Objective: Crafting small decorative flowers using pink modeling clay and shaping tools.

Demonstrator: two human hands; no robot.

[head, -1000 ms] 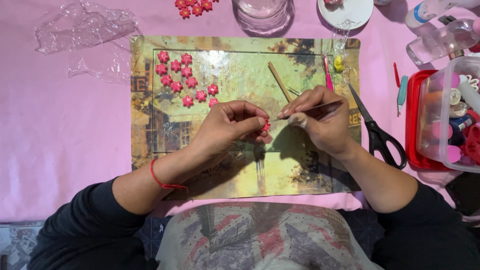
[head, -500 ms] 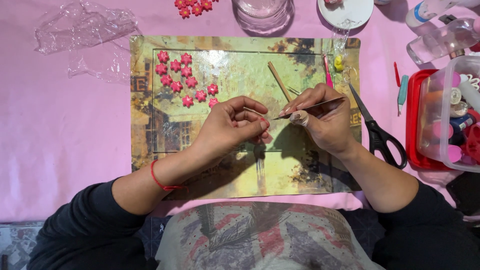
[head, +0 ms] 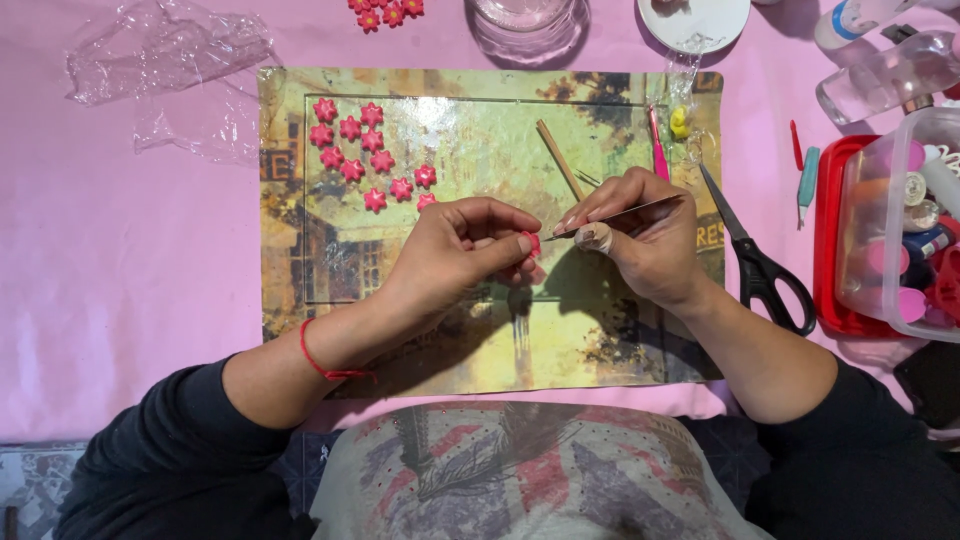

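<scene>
My left hand (head: 462,250) pinches a small pink clay piece (head: 533,244) between thumb and fingers above a picture work mat (head: 480,340). My right hand (head: 640,240) grips a thin metal tool (head: 622,214) whose tip touches that pink piece. Several finished pink clay flowers (head: 362,150) lie in a cluster on the mat's upper left. A wooden stick (head: 560,160) lies on the mat just beyond my hands.
Black-handled scissors (head: 762,266) lie right of the mat. A red tray with a clear plastic box (head: 900,230) of supplies stands at the far right. A glass jar (head: 527,20), a white dish (head: 693,20) and crumpled clear plastic (head: 165,70) sit along the back.
My left hand has turned slightly, with the fingers curling closer over the pink piece. The tool tip has stayed on the piece.
</scene>
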